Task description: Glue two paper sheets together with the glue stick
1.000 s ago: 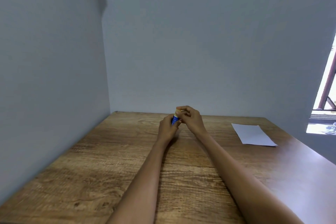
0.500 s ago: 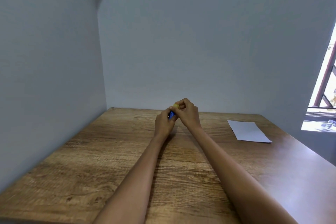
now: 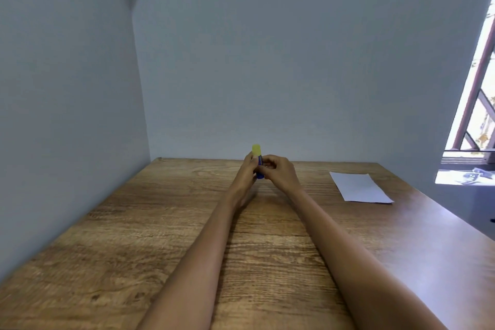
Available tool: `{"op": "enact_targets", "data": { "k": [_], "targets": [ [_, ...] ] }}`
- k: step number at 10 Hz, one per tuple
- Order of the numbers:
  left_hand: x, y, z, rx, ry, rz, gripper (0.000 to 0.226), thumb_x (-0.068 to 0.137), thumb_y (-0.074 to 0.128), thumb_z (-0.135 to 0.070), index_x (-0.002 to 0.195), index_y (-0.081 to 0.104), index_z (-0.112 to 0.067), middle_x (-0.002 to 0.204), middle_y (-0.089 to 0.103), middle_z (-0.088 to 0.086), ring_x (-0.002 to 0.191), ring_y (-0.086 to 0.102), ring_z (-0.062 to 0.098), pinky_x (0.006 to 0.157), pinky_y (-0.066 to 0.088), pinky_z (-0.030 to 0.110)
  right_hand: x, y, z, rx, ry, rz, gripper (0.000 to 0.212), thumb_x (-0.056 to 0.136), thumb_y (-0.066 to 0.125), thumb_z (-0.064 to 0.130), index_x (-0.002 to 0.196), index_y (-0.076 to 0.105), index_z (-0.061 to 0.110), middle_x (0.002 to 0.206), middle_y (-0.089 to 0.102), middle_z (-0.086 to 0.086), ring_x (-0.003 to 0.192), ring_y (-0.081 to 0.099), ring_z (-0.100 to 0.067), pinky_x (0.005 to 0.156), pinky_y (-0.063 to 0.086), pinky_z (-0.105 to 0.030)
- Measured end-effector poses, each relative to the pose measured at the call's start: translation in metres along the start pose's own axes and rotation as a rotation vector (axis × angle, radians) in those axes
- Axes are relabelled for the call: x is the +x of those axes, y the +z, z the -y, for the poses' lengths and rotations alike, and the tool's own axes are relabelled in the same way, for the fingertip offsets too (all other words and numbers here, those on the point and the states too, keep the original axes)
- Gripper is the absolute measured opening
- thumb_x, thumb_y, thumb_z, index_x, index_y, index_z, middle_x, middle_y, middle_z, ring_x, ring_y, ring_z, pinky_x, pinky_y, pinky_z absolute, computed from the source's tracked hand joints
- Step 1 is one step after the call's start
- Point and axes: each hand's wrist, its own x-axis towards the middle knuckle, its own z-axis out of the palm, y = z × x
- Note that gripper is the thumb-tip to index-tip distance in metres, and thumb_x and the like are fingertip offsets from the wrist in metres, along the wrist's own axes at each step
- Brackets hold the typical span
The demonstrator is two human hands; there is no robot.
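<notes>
Both hands meet over the far middle of the wooden table (image 3: 160, 222): left hand (image 3: 247, 169) and right hand (image 3: 278, 173) each pinch one glue stick (image 3: 257, 159), upright, yellow end up. One white paper sheet (image 3: 359, 187), possibly two stacked, lies well right.

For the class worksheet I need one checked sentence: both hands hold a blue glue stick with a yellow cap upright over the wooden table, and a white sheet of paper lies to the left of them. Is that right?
Not quite. The head view shows the white sheet of paper to the right of the hands, not the left. The rest holds: the left hand and right hand hold the blue glue stick with its yellow cap upright over the wooden table.
</notes>
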Motion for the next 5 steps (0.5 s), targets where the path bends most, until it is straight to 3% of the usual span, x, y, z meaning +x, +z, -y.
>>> {"op": "enact_targets", "data": {
  "k": [1,2,3,4,5],
  "targets": [
    [-0.001,0.001,0.004,0.0,-0.068,0.048,0.055,0.1,0.02,-0.048,0.137,0.042,-0.014,0.13,0.054,-0.001,0.128,0.044,0.011,0.111,0.028,0.031,0.001,-0.004,-0.01,-0.187,0.073,-0.094,0.02,0.079,0.074,0.022,0.095,0.072,0.009,0.085,0.072,-0.001,0.078,0.067,-0.01,0.071,0.049,-0.023],
    [-0.001,0.003,0.004,0.018,-0.135,0.05,0.064,0.099,0.017,-0.05,0.144,0.031,-0.006,0.148,0.037,0.007,0.138,0.032,0.019,0.113,0.021,0.033,0.001,-0.006,-0.019,-0.281,0.114,-0.113,0.021,0.08,0.073,0.023,0.095,0.072,0.009,0.087,0.072,-0.006,0.081,0.064,-0.017,0.072,0.046,-0.03],
    [-0.007,0.008,-0.003,0.049,-0.147,0.057,0.062,0.099,0.016,-0.05,0.139,0.039,-0.009,0.15,0.035,0.01,0.14,0.03,0.022,0.114,0.02,0.035,0.001,-0.007,-0.02,-0.304,0.132,-0.119,0.017,0.081,0.072,0.024,0.092,0.072,0.012,0.079,0.07,-0.005,0.071,0.058,-0.012,0.057,0.038,-0.018],
    [-0.005,0.006,0.001,0.067,-0.146,0.039,0.062,0.098,0.016,-0.052,0.137,0.041,-0.011,0.153,0.03,0.012,0.141,0.028,0.023,0.115,0.02,0.036,0.001,-0.006,-0.021,-0.306,0.133,-0.11,0.019,0.081,0.073,0.028,0.093,0.072,0.013,0.083,0.072,-0.006,0.067,0.056,-0.008,0.053,0.032,-0.013],
    [-0.004,0.002,0.003,0.035,-0.16,-0.025,0.068,0.098,0.019,-0.052,0.148,0.02,-0.006,0.154,0.027,0.013,0.141,0.028,0.025,0.114,0.023,0.036,0.001,-0.004,-0.024,-0.26,0.208,-0.08,0.042,0.078,0.076,0.031,0.113,0.066,0.01,0.105,0.072,-0.008,0.09,0.064,-0.015,0.068,0.041,-0.019]
  ]
}}
